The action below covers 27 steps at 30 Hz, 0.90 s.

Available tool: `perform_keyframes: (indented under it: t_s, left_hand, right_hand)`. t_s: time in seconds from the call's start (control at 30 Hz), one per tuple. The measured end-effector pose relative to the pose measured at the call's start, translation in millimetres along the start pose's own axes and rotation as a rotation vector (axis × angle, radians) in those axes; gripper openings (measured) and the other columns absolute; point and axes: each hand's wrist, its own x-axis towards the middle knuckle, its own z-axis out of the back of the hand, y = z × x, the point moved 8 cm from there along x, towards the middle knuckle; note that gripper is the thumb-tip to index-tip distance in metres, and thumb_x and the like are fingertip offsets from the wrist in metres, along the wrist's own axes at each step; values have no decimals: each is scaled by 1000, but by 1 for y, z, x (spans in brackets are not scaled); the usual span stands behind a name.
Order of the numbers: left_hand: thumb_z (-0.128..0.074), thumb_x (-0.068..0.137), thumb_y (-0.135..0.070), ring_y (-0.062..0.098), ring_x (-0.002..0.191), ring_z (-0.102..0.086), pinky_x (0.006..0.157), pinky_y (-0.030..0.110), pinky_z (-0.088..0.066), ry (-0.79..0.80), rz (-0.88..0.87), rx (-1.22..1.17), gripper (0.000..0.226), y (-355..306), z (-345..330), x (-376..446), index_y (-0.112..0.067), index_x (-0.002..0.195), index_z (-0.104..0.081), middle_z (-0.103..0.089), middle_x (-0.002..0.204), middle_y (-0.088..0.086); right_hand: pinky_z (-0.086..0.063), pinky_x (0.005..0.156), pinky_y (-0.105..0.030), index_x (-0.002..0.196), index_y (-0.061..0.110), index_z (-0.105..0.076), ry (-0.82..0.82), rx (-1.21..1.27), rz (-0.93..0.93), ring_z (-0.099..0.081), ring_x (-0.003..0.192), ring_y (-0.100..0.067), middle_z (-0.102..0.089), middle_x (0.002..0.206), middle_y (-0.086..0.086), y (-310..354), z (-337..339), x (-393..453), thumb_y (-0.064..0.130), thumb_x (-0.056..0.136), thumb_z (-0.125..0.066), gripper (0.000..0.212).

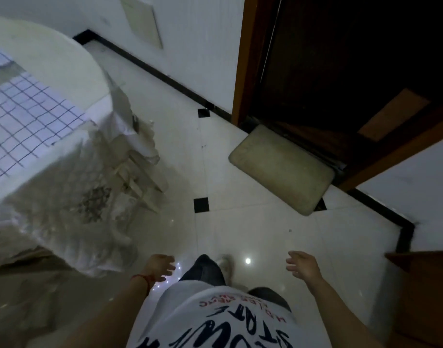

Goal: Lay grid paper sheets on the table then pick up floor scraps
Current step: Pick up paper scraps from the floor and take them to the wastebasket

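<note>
The grid paper sheet (27,106) is pale bluish white, ruled in dark squares, on a white table (64,64). The floor (253,229) is glossy off-white tile with small black inset squares — and a black border. The doormat (281,169) is dull beige, the door frame (243,59) orange-brown. The T-shirt (215,322) is white (dark and red lettering).

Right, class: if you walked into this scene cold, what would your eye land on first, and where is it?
Most likely the grid paper sheet with dark lines on the white table at upper left, and the crumpled pale scraps spilling off the table's edge toward the floor. Next, the two empty hands, left hand and right hand, spread above the glossy tiles, and the beige mat by the dark doorway.
</note>
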Motion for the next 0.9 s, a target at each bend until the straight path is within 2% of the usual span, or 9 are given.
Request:
perform_keyframes:
  t_s: [0.23, 0.3, 0.37, 0.47, 0.53, 0.6, 0.7, 0.8, 0.9]
  left_hand:
    - [-45, 94, -21, 15, 72, -53, 63, 24, -41, 29, -157, 67, 22, -190, -11, 55, -7, 106, -56, -59, 89, 8]
    - [-44, 95, -20, 17, 74, -54, 64, 25, -41, 24, -160, 49, 21, -230, -10, 73, -7, 106, -56, -59, 86, 7]
    - [-43, 95, -18, 17, 70, -53, 62, 25, -40, -4, -147, 6, 19, -261, -7, 91, -7, 104, -56, -59, 81, 7]
    - [-44, 95, -15, 18, 65, -51, 59, 24, -37, -59, -81, -70, 18, -288, 2, 111, -4, 101, -56, -58, 80, 11]
    - [-43, 95, -16, 22, 72, -53, 62, 25, -40, -99, -36, -96, 23, -296, 6, 120, -3, 107, -57, -60, 87, 14]
    - [-45, 94, -16, 26, 79, -55, 66, 28, -42, -143, 18, -153, 26, -300, 13, 129, 0, 109, -58, -60, 92, 15]
    - [-46, 93, -16, 26, 76, -55, 65, 28, -42, -192, 95, -253, 28, -311, 24, 143, 2, 110, -58, -60, 86, 13]
    - [-46, 94, -14, 22, 68, -53, 59, 25, -41, -230, 142, -363, 27, -330, 39, 153, 4, 111, -58, -59, 90, 15]
    - [-44, 95, -17, 27, 77, -56, 67, 28, -44, -269, 157, -445, 29, -355, 60, 176, 2, 113, -57, -60, 96, 16]
  right_hand:
    - [-48, 76, -40, 119, -8, -53, -13, -23, -83, -56, 79, -31, -58, 102, -22, 79, 13, 72, 10, 94, -47, 32]
    - [-43, 61, -32, 118, -9, -53, 2, -41, -98, -53, 67, -27, -57, 97, -20, 109, 14, 100, 9, 93, -47, 31]
    - [-39, 57, -28, 116, -8, -54, 35, -73, -94, -53, 66, -26, -57, 96, -19, 147, 9, 130, 10, 94, -47, 29]
    - [-39, 53, -25, 107, -3, -55, 74, -146, -68, -59, 77, -31, -58, 94, -15, 220, -1, 177, 12, 95, -45, 22]
    - [-42, 47, -21, 98, -2, -56, 109, -199, -55, -56, 71, -33, -58, 83, -17, 274, -12, 204, 8, 96, -39, 19]
    - [-52, 66, -30, 104, -4, -58, 119, -238, 4, -54, 75, -41, -57, 87, -29, 334, -25, 228, 6, 95, -38, 24]
    - [-48, 78, -36, 103, -6, -61, 116, -361, 126, -56, 81, -27, -63, 96, -21, 423, -53, 256, 11, 92, -46, 26]
    - [-45, 65, -27, 105, -16, -58, 206, -431, 187, -55, 74, -25, -65, 86, -18, 496, -105, 277, 8, 93, -43, 31]
    - [-45, 44, -11, 109, -16, -55, 286, -447, 235, -52, 65, -19, -59, 84, -12, 559, -163, 295, 5, 95, -42, 29]
